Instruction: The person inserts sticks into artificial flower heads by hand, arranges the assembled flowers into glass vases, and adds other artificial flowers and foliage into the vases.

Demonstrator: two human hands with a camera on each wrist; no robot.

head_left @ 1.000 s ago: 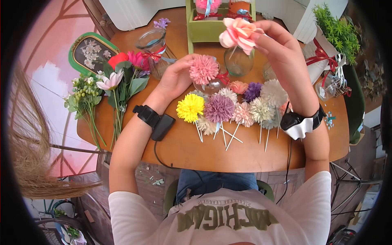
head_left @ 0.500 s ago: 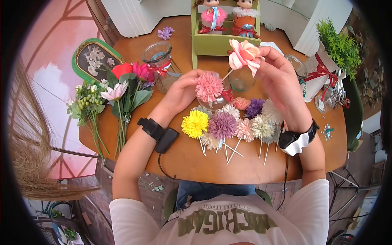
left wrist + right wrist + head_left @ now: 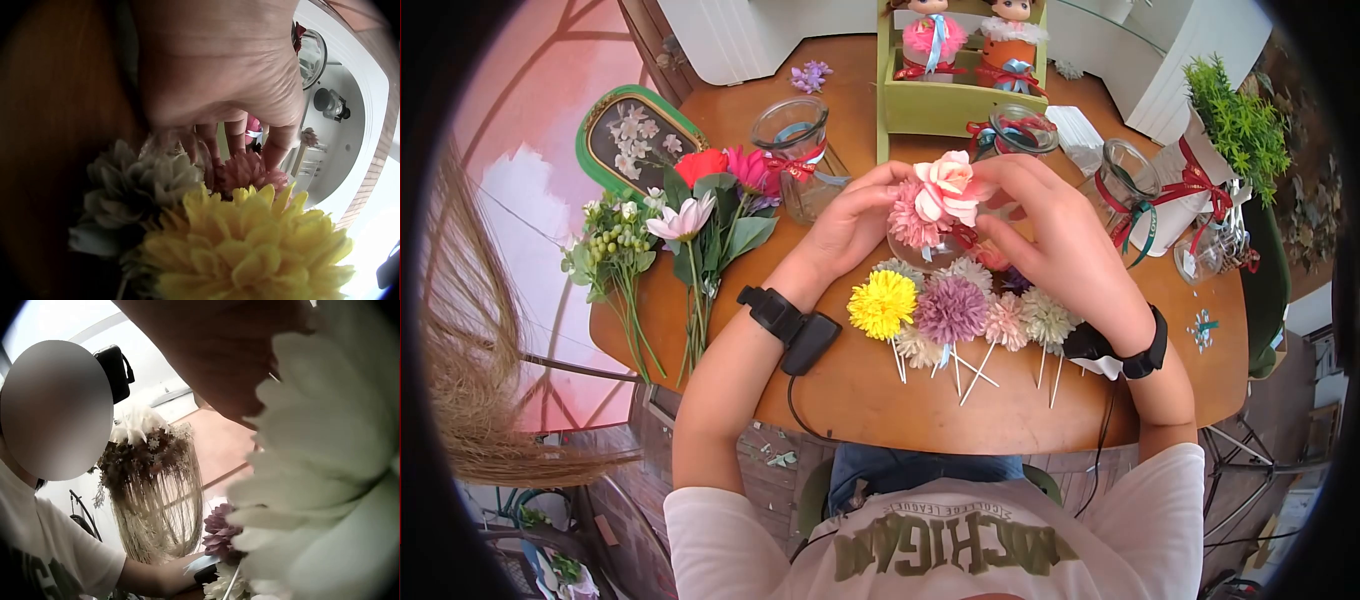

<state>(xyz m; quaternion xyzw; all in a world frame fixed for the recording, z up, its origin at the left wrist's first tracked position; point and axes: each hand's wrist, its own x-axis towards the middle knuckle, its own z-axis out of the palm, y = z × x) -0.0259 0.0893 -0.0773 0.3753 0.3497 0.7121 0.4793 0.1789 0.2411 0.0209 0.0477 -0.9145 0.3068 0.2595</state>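
My right hand (image 3: 1055, 220) holds a pale pink artificial rose (image 3: 948, 187) by its stem, close under the petals. The rose overlaps a darker pink pompom flower (image 3: 912, 220) at the mouth of a small round glass vase (image 3: 912, 254) tied with red ribbon. My left hand (image 3: 852, 235) has its thumb and fingers around the pompom flower, as the left wrist view shows; some fingertips are hidden behind the petals (image 3: 250, 170). Just in front lie a yellow flower (image 3: 882, 304) and a mauve flower (image 3: 951, 308). White petals (image 3: 319, 462) fill much of the right wrist view.
Several flowers on white sticks (image 3: 975, 378) spread before the vase. Leafy stems and a light pink flower (image 3: 681, 220) lie left, near a green-framed picture (image 3: 590, 150). Glass vases (image 3: 772, 128) with ribbons, a green shelf (image 3: 960, 116) with dolls, and a potted plant (image 3: 1235, 130) stand around.
My right hand has carried the rose down and left, from the upper right to over the pompom flower. My left hand stays at the vase. The head view has shifted slightly.
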